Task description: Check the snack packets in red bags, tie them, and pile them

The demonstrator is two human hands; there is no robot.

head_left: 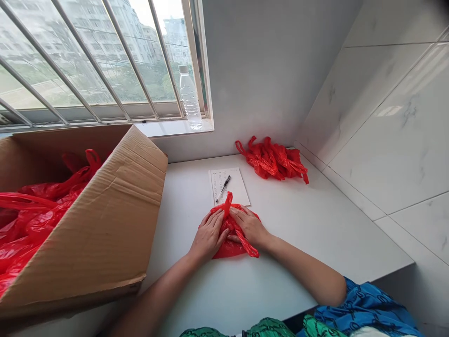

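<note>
A red plastic bag (pixel 229 250) lies on the white table in front of me, its handle loops sticking up at the top and out towards the lower right. My left hand (pixel 209 234) rests on the bag's left side with the fingers stretched out flat. From the right, my right hand (pixel 250 227) lies across the bag in the same way, fingers extended and touching the plastic. Whatever may be inside the bag is hidden. Just behind it is a sheet of paper (pixel 240 185) with writing, and a black-and-white pen (pixel 223 188) lies on the sheet.
On my left stands a large open cardboard box (pixel 105 224), holding red plastic bags (pixel 45 210). More red bags (pixel 275 159) are piled at the table's back right. A water bottle (pixel 190 100) stands on the windowsill (pixel 168 128). Tiled wall (pixel 386 140) borders the right side.
</note>
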